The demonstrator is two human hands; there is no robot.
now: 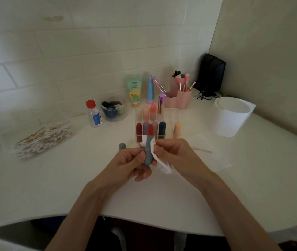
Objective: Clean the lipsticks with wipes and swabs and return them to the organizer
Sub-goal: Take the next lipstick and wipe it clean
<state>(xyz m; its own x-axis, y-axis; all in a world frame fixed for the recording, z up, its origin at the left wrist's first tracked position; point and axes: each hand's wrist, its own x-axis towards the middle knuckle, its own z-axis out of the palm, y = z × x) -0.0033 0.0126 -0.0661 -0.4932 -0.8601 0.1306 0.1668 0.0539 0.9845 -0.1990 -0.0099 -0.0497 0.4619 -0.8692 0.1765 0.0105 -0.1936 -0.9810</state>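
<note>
Surface: white rounded tabletop [71, 178] against a pale tiled wall, in dim light. The clear acrylic lipstick organizer [169, 122] stands mid-table and is the landmark for what follows.
Lipstick in hand: slim blue-grey plastic lipstick tube [148, 154] with its red bullet [150, 130] wound out, held upright and off the table just in front of the organizer.
Left hand [133, 163]: fingers and thumb curled round the lower half of the tube, clamped on it.
Right hand [173, 151]: thumb and fingertips pinch a crumpled white wipe [162, 163] against the upper part of the tube.
Wipe against grip: it bunches round the neck below the bullet, above the left hand's hold. Its loose tail hangs to the right of the tube.
Cap: matching blue-grey rounded cap [122, 146] stands on the table, front-left of the organizer, just beside the left hand.
Handling, as a judgement: the tube looks light, stiff and smooth, and is probably slick under a damp wipe, so a low hold on the barrel suits it. The bullet is likely soft and waxy and would smear or snap — rubbing belongs on the collar, not the tip.
Supplies: heap of white-tipped cotton swabs [42, 140] well left of the organizer; small clear bottle with a red cap [94, 115] behind and left of it; white paper roll [231, 118] to its right.
Stage, as a judgement: wiping is under way; capping and return to the organizer are not yet done.
</note>
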